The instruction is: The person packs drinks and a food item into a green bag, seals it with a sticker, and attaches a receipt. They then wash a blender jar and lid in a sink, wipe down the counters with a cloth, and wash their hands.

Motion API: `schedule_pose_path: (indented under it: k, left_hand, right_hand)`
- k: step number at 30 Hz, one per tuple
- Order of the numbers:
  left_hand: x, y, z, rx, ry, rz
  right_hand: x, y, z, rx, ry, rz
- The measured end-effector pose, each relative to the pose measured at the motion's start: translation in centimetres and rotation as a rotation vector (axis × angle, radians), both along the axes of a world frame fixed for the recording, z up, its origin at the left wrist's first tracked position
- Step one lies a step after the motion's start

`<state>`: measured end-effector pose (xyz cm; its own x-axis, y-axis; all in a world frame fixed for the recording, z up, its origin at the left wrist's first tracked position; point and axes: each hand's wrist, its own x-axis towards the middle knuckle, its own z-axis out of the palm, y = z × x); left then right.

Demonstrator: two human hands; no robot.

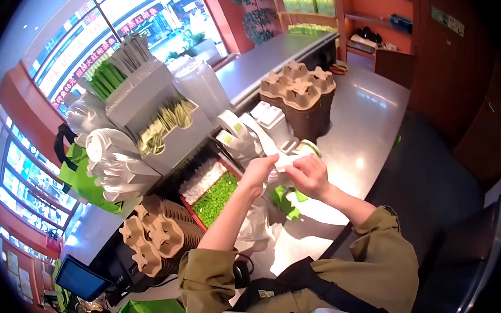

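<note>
My left hand [258, 174] and my right hand [312, 178] are close together over the metal counter, both closed on a white strip [265, 139]. The strip slants up and away from my fingers toward a white roll [231, 122] on a holder. Its exact kind is hard to make out. Just beyond my right hand stands a small round container with a pale lid [307, 148]. Bright green pieces [288, 204] lie on the counter below my hands. A crumpled translucent plastic bag [254, 228] sits beneath my left forearm.
Stacked brown cup carriers [301, 90] stand at the back, with another stack [158, 237] at the left. A red-edged tray [216, 199] holds green and white bits. A grey organizer [171, 130] holds packets and straws. A dark screen [81, 277] is at lower left.
</note>
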<state>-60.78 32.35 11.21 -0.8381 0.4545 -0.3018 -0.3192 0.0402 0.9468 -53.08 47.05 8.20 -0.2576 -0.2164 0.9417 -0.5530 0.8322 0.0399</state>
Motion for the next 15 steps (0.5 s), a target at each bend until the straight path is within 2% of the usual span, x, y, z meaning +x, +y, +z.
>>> schedule_pose_path:
  k: [1,5,6,7,8,9,10,11,12,13,14,15]
  left_hand:
    - [-0.1,0.0,-0.2,0.106,-0.054,0.021]
    - [-1.5,-1.8,-2.6,-0.134,0.264,0.194]
    - [-2.3,-2.8,-3.4,-0.387,0.477,0.194]
    - [-2.2,-4.0,-2.8,-0.603,0.652,0.118]
    - [-1.2,-4.7,-2.0,-0.662,0.79,0.119]
    - [-0.7,-5.9,-1.2,-0.91,0.885,0.074]
    - [1.8,-6.9,1.3,-0.998,0.921,0.132]
    - [3.5,-8.5,2.6,-0.994,0.973,0.151]
    - [6.2,-9.9,4.1,-0.75,1.075,0.228]
    - [8.5,-11.4,5.1,-0.61,1.197,0.261]
    - [10.9,-12.4,6.0,-0.423,1.102,0.279]
    - [13.2,-13.1,6.7,-0.228,1.01,0.287]
  right_hand:
    - [0.4,0.0,0.5,0.035,0.012,0.023]
    - [6.0,-1.0,4.8,0.093,0.045,0.345]
    - [7.4,-0.7,5.8,0.081,0.073,0.46]
    - [8.8,-0.3,6.8,-0.019,0.026,0.602]
    - [9.3,-0.3,6.6,-0.176,0.028,0.682]
    - [10.1,1.3,9.0,-0.091,-0.199,0.745]
    - [10.5,0.2,8.5,-0.546,-0.34,0.991]
    - [9.8,0.0,8.5,-0.658,-0.463,0.984]
    - [8.6,-0.5,8.9,-0.654,-0.526,1.019]
    - [7.4,-1.4,8.9,-0.684,-0.664,1.094]
    - [6.6,-2.7,9.1,-0.754,-0.825,1.202]
    - [6.5,-4.4,10.2,-0.806,-1.006,1.213]
